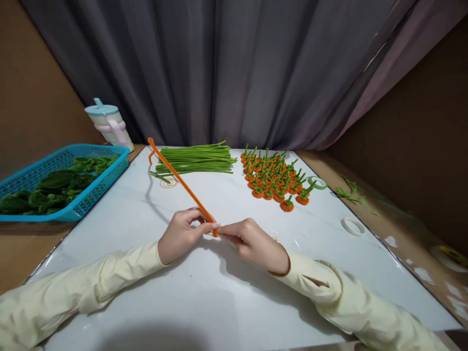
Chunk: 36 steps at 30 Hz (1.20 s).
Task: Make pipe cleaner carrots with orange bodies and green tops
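My left hand [182, 235] and my right hand [253, 242] meet over the white tabletop [204, 302], both pinching the near end of a long orange pipe cleaner [179, 179]. The stem slants up and away to the left, its far end bent into a small hook. Both hands are closed on it, fingertips touching at about the middle of the table. Cream sleeves cover both forearms.
A bundle of green pipe cleaners [195, 160] lies at the back. Several small orange-and-green pieces [276, 176] stand in rows to its right. A blue basket [78, 195] with green leaf shapes sits left, a lidded cup [108, 124] behind it. Tape rings [353, 226] lie right.
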Each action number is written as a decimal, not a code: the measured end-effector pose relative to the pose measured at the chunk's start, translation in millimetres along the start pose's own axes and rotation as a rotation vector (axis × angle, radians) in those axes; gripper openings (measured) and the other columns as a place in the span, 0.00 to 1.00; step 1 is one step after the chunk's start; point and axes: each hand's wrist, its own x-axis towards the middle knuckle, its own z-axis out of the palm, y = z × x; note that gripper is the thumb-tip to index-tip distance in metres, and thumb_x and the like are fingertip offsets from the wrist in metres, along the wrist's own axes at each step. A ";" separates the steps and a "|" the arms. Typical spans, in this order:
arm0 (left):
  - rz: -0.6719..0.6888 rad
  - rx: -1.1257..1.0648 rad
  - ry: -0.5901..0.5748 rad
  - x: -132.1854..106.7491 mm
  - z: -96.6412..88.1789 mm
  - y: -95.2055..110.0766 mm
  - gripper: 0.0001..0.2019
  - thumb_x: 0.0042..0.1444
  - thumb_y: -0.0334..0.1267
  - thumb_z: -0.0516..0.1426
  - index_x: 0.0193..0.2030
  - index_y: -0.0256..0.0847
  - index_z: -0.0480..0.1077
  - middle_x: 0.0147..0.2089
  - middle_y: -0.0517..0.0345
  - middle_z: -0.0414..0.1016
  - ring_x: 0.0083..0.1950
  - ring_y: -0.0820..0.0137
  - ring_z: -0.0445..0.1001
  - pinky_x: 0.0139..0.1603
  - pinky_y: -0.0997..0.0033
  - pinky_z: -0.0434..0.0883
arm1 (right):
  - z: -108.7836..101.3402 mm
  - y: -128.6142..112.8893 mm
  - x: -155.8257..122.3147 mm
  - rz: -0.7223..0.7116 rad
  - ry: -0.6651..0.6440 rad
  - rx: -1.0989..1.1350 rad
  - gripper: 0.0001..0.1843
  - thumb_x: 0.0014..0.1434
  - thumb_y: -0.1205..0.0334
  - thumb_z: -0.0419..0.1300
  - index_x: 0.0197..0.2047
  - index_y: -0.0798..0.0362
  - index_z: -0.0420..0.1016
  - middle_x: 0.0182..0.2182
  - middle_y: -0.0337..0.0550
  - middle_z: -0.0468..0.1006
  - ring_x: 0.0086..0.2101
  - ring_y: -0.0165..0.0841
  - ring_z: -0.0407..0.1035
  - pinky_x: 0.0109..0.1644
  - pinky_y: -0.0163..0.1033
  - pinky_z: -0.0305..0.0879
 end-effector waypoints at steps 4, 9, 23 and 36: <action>-0.113 -0.099 -0.026 2.1 -0.5 2.7 0.09 0.46 0.41 0.60 0.27 0.35 0.72 0.25 0.55 0.75 0.28 0.69 0.73 0.32 0.72 0.69 | 6.8 0.4 -5.3 -0.121 -0.012 -0.376 0.18 0.46 0.79 0.49 0.40 0.59 0.69 0.28 0.42 0.73 0.26 0.29 0.63 0.27 0.32 0.52; -0.239 -0.205 -0.035 4.3 -0.2 4.2 0.10 0.42 0.40 0.62 0.26 0.34 0.72 0.26 0.55 0.77 0.29 0.69 0.74 0.32 0.72 0.71 | 12.2 2.3 -7.3 -0.295 0.011 -0.819 0.16 0.56 0.74 0.47 0.47 0.66 0.65 0.30 0.48 0.73 0.26 0.34 0.64 0.22 0.37 0.51; -0.373 -0.284 -0.262 13.8 -3.9 5.2 0.14 0.49 0.47 0.59 0.30 0.36 0.65 0.24 0.62 0.69 0.26 0.74 0.69 0.27 0.76 0.67 | 11.2 12.2 -2.1 -0.461 0.274 -0.855 0.15 0.63 0.73 0.40 0.47 0.67 0.63 0.30 0.49 0.73 0.27 0.33 0.63 0.25 0.38 0.60; -0.420 -0.414 -0.482 12.1 -15.3 23.0 0.15 0.56 0.46 0.54 0.29 0.33 0.68 0.28 0.54 0.74 0.24 0.77 0.70 0.24 0.78 0.67 | 5.4 11.7 3.8 -0.450 0.425 -0.703 0.15 0.64 0.73 0.41 0.48 0.65 0.65 0.33 0.50 0.75 0.30 0.33 0.64 0.33 0.38 0.63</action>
